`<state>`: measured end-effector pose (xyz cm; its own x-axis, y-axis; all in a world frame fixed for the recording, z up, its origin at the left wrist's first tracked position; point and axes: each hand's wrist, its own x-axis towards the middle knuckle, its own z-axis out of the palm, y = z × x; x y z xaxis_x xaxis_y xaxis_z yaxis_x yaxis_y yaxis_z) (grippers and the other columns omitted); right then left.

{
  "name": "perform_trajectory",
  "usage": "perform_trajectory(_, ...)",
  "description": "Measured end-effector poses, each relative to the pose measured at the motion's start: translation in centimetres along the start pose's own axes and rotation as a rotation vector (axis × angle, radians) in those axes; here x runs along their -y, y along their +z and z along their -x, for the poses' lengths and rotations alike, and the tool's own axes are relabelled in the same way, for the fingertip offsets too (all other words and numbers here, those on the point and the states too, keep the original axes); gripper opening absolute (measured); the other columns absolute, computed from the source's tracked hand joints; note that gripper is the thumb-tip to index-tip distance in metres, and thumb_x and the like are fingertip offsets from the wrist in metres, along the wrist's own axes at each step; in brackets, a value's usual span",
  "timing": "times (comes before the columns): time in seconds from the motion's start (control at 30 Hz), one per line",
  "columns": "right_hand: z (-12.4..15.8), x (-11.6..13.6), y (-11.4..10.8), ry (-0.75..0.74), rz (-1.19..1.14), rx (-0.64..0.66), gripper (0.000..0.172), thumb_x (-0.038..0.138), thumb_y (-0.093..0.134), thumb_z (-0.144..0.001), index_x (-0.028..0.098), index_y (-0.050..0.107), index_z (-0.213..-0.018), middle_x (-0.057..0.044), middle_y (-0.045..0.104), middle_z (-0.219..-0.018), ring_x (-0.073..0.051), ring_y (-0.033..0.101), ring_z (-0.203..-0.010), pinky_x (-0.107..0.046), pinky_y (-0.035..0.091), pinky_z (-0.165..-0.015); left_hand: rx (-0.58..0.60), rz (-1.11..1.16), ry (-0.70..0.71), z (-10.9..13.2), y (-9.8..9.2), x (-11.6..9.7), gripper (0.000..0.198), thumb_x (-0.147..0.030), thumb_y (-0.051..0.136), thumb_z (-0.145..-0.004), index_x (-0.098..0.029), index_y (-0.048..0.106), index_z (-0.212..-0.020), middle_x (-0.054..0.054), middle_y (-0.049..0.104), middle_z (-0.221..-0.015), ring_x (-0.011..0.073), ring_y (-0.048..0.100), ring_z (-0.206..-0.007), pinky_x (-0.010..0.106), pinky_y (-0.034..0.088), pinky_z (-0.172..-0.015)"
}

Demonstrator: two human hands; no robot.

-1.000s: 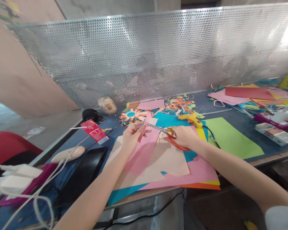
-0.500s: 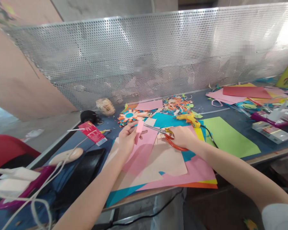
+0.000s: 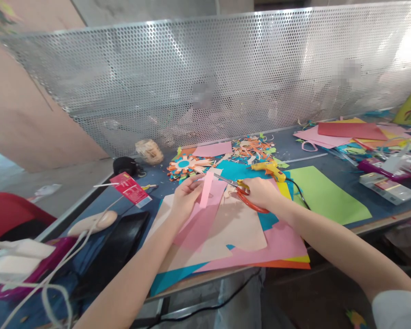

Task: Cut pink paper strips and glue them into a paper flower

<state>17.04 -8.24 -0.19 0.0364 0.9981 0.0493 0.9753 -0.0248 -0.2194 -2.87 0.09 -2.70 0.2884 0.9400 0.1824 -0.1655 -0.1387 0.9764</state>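
Note:
My left hand (image 3: 185,197) pinches a pink paper sheet (image 3: 200,217) and lifts its far end off the table; a narrow pink strip (image 3: 206,188) stands up beside my fingers. My right hand (image 3: 262,193) grips orange-handled scissors (image 3: 241,194), whose blades point left toward the strip. Under both hands lies a stack of coloured sheets (image 3: 246,237) in beige, pink, blue, yellow and orange. A paper flower (image 3: 187,164) of orange and blue lies just beyond my left hand.
A yellow glue gun (image 3: 269,169) with a black cord lies behind my right hand, a green sheet (image 3: 325,194) to its right. Paper scraps (image 3: 255,148) line the perforated metal screen (image 3: 205,77). A red packet (image 3: 130,188), black pouch (image 3: 118,249) and white cables sit left.
The pink strip has come further away from the sheet and now stands upright by my left fingers. My right hand and the scissors have shifted slightly right.

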Motion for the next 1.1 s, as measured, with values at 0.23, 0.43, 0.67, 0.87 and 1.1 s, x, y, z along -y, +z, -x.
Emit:
perform_trajectory(0.23,-0.2,-0.3,-0.3,0.058,-0.051,-0.031,0.058,0.07,0.029,-0.078,0.021,0.06,-0.083,-0.01,0.067,-0.083,-0.026,0.064,-0.079,-0.025,0.033,-0.051,-0.012,-0.015,0.027,0.3,0.2,-0.4,0.032,-0.031,0.073,-0.06,-0.013,0.06,-0.083,0.003,0.067,-0.063,0.0114,0.056,-0.039,0.02,0.032,-0.034)
perform_trajectory(0.43,-0.2,-0.4,-0.3,0.063,-0.073,-0.029,0.064,0.074,0.027,-0.076,0.02,0.06,-0.081,-0.01,0.066,-0.081,-0.026,0.063,-0.078,-0.024,0.032,-0.05,-0.04,-0.028,0.008,0.3,0.1,-0.5,0.028,-0.031,0.073,-0.058,-0.014,0.062,-0.077,0.001,0.065,-0.06,0.009,0.053,-0.036,0.019,0.025,-0.033)
perform_trajectory(0.67,-0.2,-0.5,-0.3,0.054,-0.082,-0.039,0.062,0.072,0.028,-0.077,0.02,0.06,-0.08,-0.009,0.066,-0.079,-0.024,0.063,-0.076,-0.024,0.031,-0.05,-0.05,-0.063,0.018,0.3,-0.1,-0.5,0.026,-0.032,0.073,-0.059,-0.014,0.063,-0.076,0.0,0.062,-0.058,0.0074,0.049,-0.036,0.018,0.027,-0.033)
perform_trajectory(0.87,-0.1,-0.4,-0.4,0.061,-0.085,-0.021,0.066,0.076,0.027,-0.074,0.019,0.061,-0.08,-0.01,0.066,-0.079,-0.024,0.063,-0.076,-0.024,0.032,-0.05,-0.058,-0.065,0.012,0.1,-0.5,-0.2,0.027,-0.033,0.074,-0.058,-0.015,0.064,-0.076,0.002,0.064,-0.06,0.0072,0.048,-0.034,0.019,0.028,-0.032)
perform_trajectory(1.1,-0.1,-0.5,-0.4,0.05,-0.091,-0.018,0.066,0.074,0.028,-0.075,0.019,0.062,-0.081,-0.01,0.066,-0.08,-0.024,0.063,-0.078,-0.023,0.031,-0.05,-0.091,-0.058,-0.007,-0.1,-1.0,-0.2,0.028,-0.034,0.075,-0.056,-0.016,0.066,-0.074,0.004,0.068,-0.068,0.0064,0.047,-0.033,0.019,0.03,-0.032)
